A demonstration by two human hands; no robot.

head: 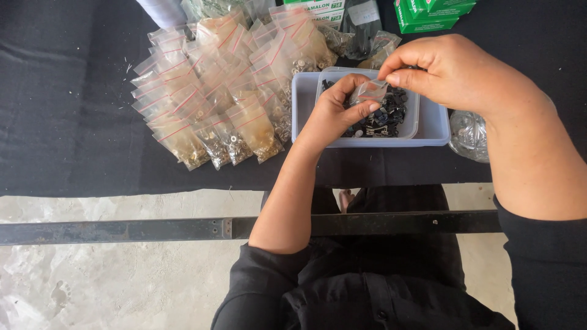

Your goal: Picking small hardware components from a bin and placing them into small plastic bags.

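My left hand [335, 109] and my right hand [443, 68] both pinch a small clear zip bag [369, 93] over a pale blue plastic tray [428, 125]. The left fingers grip the bag's lower part; the right thumb and fingers grip its top edge. Inside the tray sits a clear inner tub [408, 125] with several small black parts [385, 116]. What the bag holds is too small to tell.
A heap of filled clear zip bags with red strips [214, 91] lies left of the tray on a black cloth [67, 98]. Green boxes [428, 13] stand at the back. A crumpled clear bag [469, 134] lies right of the tray. A metal bar [122, 230] runs along the front.
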